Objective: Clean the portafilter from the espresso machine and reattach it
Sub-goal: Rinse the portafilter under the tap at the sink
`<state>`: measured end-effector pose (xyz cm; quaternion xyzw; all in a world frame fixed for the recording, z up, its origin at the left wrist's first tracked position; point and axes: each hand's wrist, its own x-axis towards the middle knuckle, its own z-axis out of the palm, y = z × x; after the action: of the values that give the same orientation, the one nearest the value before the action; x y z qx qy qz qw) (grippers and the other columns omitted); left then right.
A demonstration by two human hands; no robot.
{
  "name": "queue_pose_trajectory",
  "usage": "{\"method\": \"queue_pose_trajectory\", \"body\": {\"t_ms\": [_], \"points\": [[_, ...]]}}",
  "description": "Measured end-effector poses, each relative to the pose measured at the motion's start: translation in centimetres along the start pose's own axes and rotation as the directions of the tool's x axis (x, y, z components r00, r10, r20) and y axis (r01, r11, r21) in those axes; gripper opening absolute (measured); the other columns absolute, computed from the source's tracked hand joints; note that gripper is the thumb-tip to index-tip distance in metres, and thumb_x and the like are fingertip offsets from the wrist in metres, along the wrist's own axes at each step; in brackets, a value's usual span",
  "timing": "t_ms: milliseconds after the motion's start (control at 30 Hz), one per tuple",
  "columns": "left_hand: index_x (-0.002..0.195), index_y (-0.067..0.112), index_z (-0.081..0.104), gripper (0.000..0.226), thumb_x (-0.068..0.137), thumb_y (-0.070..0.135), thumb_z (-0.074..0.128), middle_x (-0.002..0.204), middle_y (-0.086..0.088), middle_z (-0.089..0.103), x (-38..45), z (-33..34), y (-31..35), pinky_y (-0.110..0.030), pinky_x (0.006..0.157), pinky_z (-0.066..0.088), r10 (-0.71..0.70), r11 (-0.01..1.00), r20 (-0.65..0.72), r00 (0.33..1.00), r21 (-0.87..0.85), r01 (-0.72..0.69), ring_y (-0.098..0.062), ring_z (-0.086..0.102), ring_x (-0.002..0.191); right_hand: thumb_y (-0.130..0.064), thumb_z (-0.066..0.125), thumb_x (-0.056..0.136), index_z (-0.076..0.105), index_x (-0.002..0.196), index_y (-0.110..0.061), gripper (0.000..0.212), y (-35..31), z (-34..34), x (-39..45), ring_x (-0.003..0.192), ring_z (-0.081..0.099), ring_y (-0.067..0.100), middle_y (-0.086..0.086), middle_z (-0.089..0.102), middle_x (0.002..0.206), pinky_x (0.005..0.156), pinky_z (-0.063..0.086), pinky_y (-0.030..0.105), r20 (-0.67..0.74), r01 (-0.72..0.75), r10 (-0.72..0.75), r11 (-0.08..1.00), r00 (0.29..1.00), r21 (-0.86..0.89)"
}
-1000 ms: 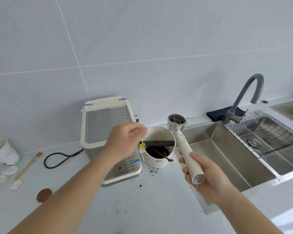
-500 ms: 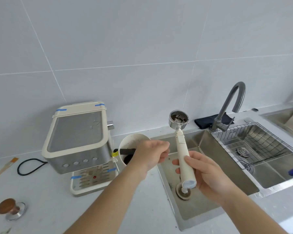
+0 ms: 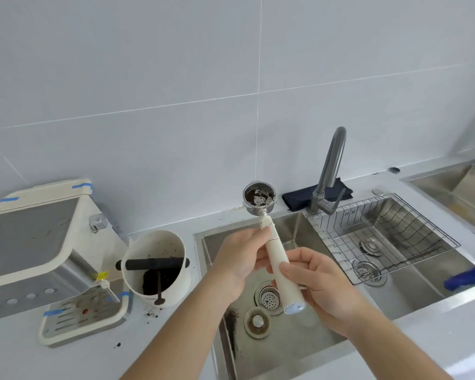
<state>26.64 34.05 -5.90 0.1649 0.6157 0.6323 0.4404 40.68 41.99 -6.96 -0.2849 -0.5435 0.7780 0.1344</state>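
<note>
At nine o'clock the espresso machine (image 3: 39, 250) stands on the white table (image 3: 66, 360), its drip tray (image 3: 85, 316) toward the viewer. Just right of it is a cream knock box (image 3: 155, 267) with a black bar across its mouth and dark grounds inside; specks of coffee lie on the table below. At the centre, over the sink (image 3: 299, 325), both hands hold the portafilter (image 3: 274, 250). The left hand (image 3: 239, 261) has its grip curled round the upper handle; the right hand (image 3: 321, 286) has its grip wrapped round the lower handle. The basket points to twelve o'clock, smeared with grounds. At two o'clock stand the faucet (image 3: 332, 165), a dark cloth (image 3: 299, 197) and a wire rack (image 3: 381, 237).
</note>
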Motion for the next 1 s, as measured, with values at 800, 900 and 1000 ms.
{"method": "queue_pose_trajectory", "body": {"t_ms": [800,900,1000], "points": [[0.099,-0.001,0.071,0.015,0.092,0.006,0.059,0.088,-0.012,0.070,9.5,10.3,-3.8,-0.038,0.080,0.058,-0.195,0.973,-0.103,0.975,0.105,0.206,-0.024,0.068,0.080,-0.020,0.067,0.089,0.069,0.110,-0.025,0.021,-4.4,-22.2,9.1,0.088,0.073,0.016,-0.003,0.077,0.095,0.087,0.057,0.039,-0.329,0.014,-0.122,0.950,0.936,-0.312],[0.102,-0.004,0.069,0.017,0.092,0.005,0.058,0.092,-0.016,0.068,10.3,10.6,-4.2,-0.043,0.085,0.057,-0.213,0.965,-0.106,0.971,0.129,0.226,-0.026,0.067,0.083,-0.021,0.066,0.089,0.069,0.114,-0.022,0.025,-5.5,-24.1,11.5,0.087,0.073,0.019,-0.003,0.076,0.094,0.087,0.058,0.044,-0.373,0.006,-0.166,0.919,0.913,-0.394],[0.102,-0.001,0.070,0.016,0.093,0.006,0.059,0.091,-0.015,0.068,11.2,10.9,-4.4,-0.046,0.088,0.056,-0.221,0.961,-0.096,0.970,0.148,0.234,-0.027,0.066,0.085,-0.025,0.063,0.091,0.065,0.121,-0.022,0.031,-6.6,-25.2,14.4,0.089,0.071,0.019,-0.007,0.072,0.101,0.072,0.057,0.036,-0.394,-0.027,-0.215,0.851,0.894,-0.525]]}}
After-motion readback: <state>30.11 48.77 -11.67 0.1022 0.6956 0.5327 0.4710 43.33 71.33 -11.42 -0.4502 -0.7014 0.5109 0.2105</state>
